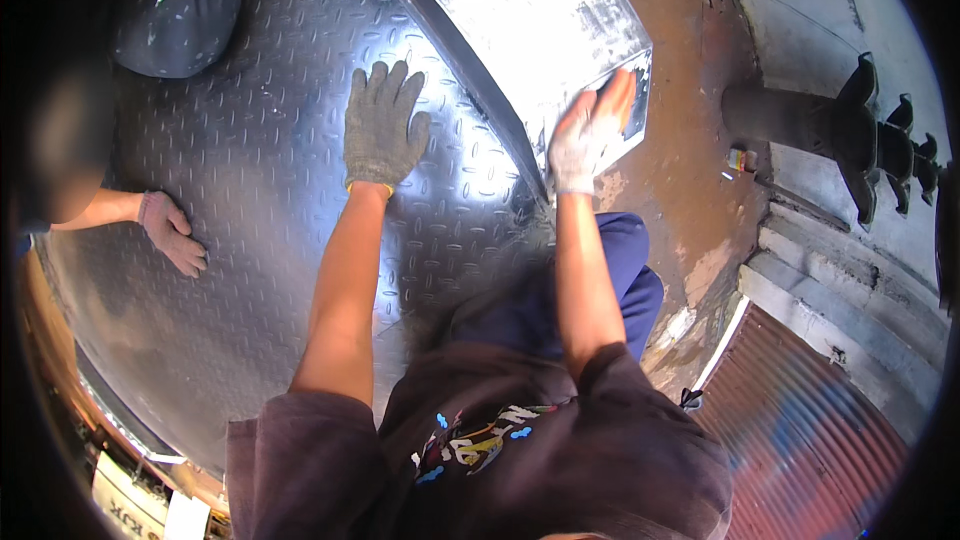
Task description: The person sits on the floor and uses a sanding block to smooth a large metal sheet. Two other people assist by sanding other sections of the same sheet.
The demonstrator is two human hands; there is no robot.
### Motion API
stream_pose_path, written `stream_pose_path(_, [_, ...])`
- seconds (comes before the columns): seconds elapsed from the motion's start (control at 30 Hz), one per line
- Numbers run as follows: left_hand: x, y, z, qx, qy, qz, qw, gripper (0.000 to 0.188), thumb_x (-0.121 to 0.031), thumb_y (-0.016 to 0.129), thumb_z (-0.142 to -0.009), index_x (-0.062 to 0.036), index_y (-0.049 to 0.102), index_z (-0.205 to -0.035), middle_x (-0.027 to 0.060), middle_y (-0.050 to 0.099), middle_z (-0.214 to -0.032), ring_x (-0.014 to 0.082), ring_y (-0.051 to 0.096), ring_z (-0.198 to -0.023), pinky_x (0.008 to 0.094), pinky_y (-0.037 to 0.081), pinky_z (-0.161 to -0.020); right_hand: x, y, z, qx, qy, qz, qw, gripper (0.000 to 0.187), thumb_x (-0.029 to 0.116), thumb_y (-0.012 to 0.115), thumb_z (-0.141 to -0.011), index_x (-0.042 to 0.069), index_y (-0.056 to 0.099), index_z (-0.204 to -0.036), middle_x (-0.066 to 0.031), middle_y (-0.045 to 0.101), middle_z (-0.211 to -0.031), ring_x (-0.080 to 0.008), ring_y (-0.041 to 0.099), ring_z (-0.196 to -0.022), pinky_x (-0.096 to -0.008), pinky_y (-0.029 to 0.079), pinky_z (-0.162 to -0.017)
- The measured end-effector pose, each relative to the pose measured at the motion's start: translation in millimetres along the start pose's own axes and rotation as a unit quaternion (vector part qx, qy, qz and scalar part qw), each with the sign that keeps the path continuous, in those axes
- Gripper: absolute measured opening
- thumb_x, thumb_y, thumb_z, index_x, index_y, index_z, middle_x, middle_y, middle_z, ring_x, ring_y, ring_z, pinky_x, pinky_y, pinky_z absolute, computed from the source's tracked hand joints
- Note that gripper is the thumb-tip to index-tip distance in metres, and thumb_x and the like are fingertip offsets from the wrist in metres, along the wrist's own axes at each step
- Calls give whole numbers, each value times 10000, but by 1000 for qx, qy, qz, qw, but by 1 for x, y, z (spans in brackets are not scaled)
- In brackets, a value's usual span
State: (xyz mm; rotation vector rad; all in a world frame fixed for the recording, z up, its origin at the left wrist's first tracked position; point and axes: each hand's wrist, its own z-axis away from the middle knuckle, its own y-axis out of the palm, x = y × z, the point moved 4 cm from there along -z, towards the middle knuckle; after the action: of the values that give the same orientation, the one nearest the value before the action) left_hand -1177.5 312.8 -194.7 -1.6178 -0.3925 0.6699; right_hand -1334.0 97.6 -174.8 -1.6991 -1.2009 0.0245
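Note:
My left hand (382,128) wears a grey knit glove and has its fingers stretched out over the dark diamond-tread metal plate (290,150). My right hand (592,135), in a pale glove with orange fingers, lies along the near corner of a shiny bent sheet-metal panel (520,10). Its fingers are extended and slightly apart, not wrapped round the edge. A dark raised edge (450,60) runs along the panel's left side, where it meets the tread plate. Whether my left palm presses on the plate or hovers just above it, I cannot tell.
At the left, another person's gloved hand (173,232) rests on the tread plate. A dark rounded thing with white specks (185,25) is at the upper left. Brown ground (690,170) lies to the right, with a dark finned metal part (850,135) and a corrugated reddish sheet (800,420).

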Motion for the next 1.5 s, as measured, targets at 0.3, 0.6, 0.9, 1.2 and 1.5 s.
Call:
stream_pose_path(0.3, [-2,-2,-13,19,-3,-40,999,538,-338,583,-919,-109,569,-1406,123,518,-1460,334,403,-1395,521,209,-1238,-53,-7,41,-8,-49,31,998,577,195,541,-954,-28,448,-1477,-314,463,-1431,-481,448,-1323,-567,339,-1119])
stream_pose_path(0.6, [-3,1,-8,6,6,-61,998,540,-341,580,-920,-101,568,-1403,110,507,-1466,320,395,-1391,520,207,-1238,4,-2,9,-27,-39,-20,999,513,131,543,-956,-38,478,-1436,-304,499,-1384,-478,474,-1292,-556,376,-1086])
stream_pose_path(0.9, [-9,0,-12,27,-4,-75,997,543,-324,583,-912,-78,569,-1396,145,478,-1492,354,375,-1415,523,183,-1245,-9,-3,19,-61,-10,-30,998,502,104,587,-929,-81,502,-1389,-299,557,-1321,-459,524,-1232,-537,411,-1054])
stream_pose_path(1.2, [-13,-15,-19,60,-5,-42,997,538,-296,595,-904,-60,571,-1387,174,500,-1463,379,396,-1393,537,211,-1231,-45,-5,54,-72,53,-27,996,512,113,575,-940,-115,483,-1390,-329,566,-1295,-478,537,-1217,-529,387,-1092])
stream_pose_path(1.5, [-9,-5,-17,52,-1,-46,998,528,-312,584,-921,-74,572,-1392,168,503,-1475,375,385,-1423,539,194,-1243,-45,-7,64,-79,121,-28,989,450,181,498,-1018,-114,520,-1357,-306,598,-1274,-460,563,-1188,-505,415,-1064])
